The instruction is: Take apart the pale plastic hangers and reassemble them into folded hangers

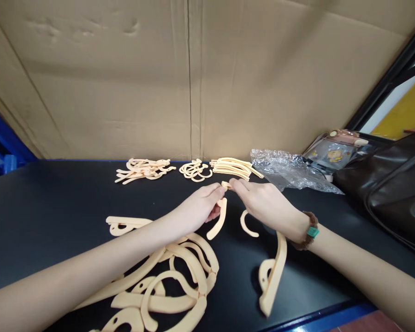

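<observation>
My left hand (211, 199) and right hand (263, 200) meet mid-table, fingertips pinching a small cream piece (226, 185), perhaps part of the curved strip (218, 220) hanging just below; my fingers hide the join. A hook (248, 224) lies beneath my right hand, hanger parts (180, 276) near left, and thin strips (233, 167) on the far side.

The black table (55, 203) has small piles of tan bits (145, 170), curly bits (195, 170) and thin sticks (231, 168) at the back, near a crinkly clear bag (293, 170). A big heap of tan parts (173, 303) lies closer.
</observation>
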The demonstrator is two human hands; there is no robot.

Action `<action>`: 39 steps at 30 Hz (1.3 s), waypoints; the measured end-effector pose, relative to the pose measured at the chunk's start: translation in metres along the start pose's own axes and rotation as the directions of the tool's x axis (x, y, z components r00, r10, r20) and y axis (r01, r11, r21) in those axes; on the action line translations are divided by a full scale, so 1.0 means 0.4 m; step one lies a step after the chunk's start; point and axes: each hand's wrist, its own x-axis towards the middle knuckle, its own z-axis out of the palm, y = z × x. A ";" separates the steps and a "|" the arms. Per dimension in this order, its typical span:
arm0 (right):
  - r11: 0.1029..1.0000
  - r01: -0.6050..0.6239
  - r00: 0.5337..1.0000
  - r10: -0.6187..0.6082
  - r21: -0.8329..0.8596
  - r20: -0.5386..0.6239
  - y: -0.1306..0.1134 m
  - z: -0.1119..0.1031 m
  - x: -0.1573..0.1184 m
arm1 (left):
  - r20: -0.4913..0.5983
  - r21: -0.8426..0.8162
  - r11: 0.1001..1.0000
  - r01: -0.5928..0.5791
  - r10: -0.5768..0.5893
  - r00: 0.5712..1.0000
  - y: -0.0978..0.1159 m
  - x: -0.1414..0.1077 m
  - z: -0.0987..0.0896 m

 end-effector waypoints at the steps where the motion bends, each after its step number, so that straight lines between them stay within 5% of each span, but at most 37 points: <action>1: 1.000 -0.024 0.999 0.024 -0.009 0.029 -0.012 -0.003 0.000 | -0.024 0.091 0.996 -0.021 0.023 0.999 -0.002 -0.003 0.000; 6: 0.980 -0.169 0.978 0.153 0.102 0.142 -0.041 0.002 0.008 | -0.088 0.542 0.841 0.005 0.051 0.995 0.017 -0.048 0.023; 11: 0.792 -0.327 0.943 0.311 0.516 0.121 0.037 0.016 0.012 | 0.073 0.762 0.643 -0.074 0.029 0.997 0.051 -0.065 0.017; 14: 0.622 -0.361 0.926 0.326 0.695 0.189 0.073 0.014 0.013 | 0.081 0.679 0.712 -0.179 0.170 0.982 0.052 -0.008 -0.083; 16: 0.501 -0.373 0.913 0.347 0.781 0.214 0.078 0.010 0.015 | -0.148 0.645 0.765 -0.008 0.135 0.980 0.046 0.036 -0.183; 20: 0.565 -0.275 0.933 0.353 0.778 0.073 0.070 0.005 0.018 | -0.438 0.609 0.769 0.193 0.123 0.891 0.010 0.076 -0.363; 25: 0.542 -0.230 0.934 0.355 0.808 0.027 0.068 0.009 0.015 | -0.481 0.639 0.745 0.189 0.195 0.855 -0.060 0.060 -0.446; 29: 0.409 -0.203 0.922 0.386 0.890 0.033 0.064 0.011 0.012 | -0.493 0.678 0.722 0.139 0.307 0.814 -0.069 0.055 -0.444; 32: 0.100 -0.198 0.889 0.436 0.975 0.136 0.054 0.002 0.013 | -0.519 0.681 0.726 0.101 0.381 0.765 -0.039 0.065 -0.403; 34: -0.110 -0.171 0.854 0.479 0.979 0.203 0.047 -0.010 0.014 | -0.514 0.635 0.771 0.048 0.376 0.771 -0.011 0.072 -0.346; 35: -0.196 -0.144 0.835 0.502 0.970 0.225 0.044 -0.016 0.014 | -0.489 0.596 0.803 0.006 0.356 0.796 0.003 0.072 -0.308; 37: -0.328 -0.075 0.799 0.546 0.942 0.254 0.041 -0.029 0.014 | -0.330 0.250 0.959 -0.131 0.212 0.920 0.029 0.062 -0.225; 39: -0.399 -0.006 0.772 0.580 0.917 0.258 0.040 -0.038 0.011 | -0.085 -0.043 0.999 -0.027 0.023 0.996 0.049 0.041 -0.145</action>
